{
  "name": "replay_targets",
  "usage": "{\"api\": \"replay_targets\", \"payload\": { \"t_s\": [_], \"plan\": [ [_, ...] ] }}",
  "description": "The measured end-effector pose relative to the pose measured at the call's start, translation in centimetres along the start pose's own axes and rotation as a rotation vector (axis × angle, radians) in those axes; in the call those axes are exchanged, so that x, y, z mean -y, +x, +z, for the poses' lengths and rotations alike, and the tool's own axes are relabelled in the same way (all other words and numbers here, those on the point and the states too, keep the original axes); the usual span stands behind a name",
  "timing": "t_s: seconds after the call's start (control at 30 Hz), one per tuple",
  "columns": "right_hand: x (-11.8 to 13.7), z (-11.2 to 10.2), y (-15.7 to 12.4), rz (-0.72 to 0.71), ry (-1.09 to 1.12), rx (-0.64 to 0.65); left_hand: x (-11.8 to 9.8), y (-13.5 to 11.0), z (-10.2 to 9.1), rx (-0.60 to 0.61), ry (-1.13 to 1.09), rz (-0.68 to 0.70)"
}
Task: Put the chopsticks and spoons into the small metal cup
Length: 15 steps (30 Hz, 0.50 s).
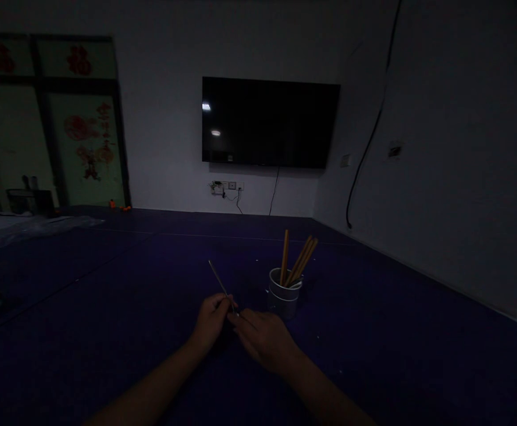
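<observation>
A thin, pale, metal-looking utensil handle (218, 278) slants up and to the left from between my hands. Its lower end is hidden by my fingers, with a small glint there, so its kind is unclear. My left hand (212, 316) pinches it between thumb and fingers. Close beside it, my right hand (262, 338) is closed around the lower end. Just beyond my right hand stands a light metal-looking cup (283, 300), upright. Several wooden chopsticks (300, 260) lean in it, along with a shiny piece near the rim that I cannot make out.
The dim room has a dark blue surface (152, 278) reaching to the walls. Clear plastic sheeting (41, 231) lies at the left, near small orange objects (119, 205). A television (270, 123) hangs ahead, and a black cable (369, 145) runs down the right wall.
</observation>
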State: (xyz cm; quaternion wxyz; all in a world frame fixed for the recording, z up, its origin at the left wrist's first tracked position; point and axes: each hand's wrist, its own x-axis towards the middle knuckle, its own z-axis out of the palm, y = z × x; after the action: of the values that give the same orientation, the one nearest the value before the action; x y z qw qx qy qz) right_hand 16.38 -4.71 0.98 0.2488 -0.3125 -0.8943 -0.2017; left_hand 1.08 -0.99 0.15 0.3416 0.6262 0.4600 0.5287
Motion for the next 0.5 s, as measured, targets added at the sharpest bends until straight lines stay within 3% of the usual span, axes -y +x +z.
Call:
{"api": "replay_targets", "payload": {
  "t_s": [0.17,0.3,0.4,0.5],
  "plan": [
    [-0.1,-0.2,0.0,-0.024,-0.015,-0.028,-0.2,-0.1,-0.7,-0.156,0.028,0.099],
    [-0.1,0.2,-0.1,0.026,-0.05,-0.041,-0.5,-0.2,-1.5,-0.263,0.227,0.254],
    [-0.2,0.5,-0.1,0.111,-0.062,-0.117,-0.4,-0.1,-2.1,-0.232,0.441,0.467],
    [-0.3,0.4,-0.2,0.19,-0.078,-0.227,-0.2,0.0,-2.3,-0.111,0.645,0.653]
  ]
}}
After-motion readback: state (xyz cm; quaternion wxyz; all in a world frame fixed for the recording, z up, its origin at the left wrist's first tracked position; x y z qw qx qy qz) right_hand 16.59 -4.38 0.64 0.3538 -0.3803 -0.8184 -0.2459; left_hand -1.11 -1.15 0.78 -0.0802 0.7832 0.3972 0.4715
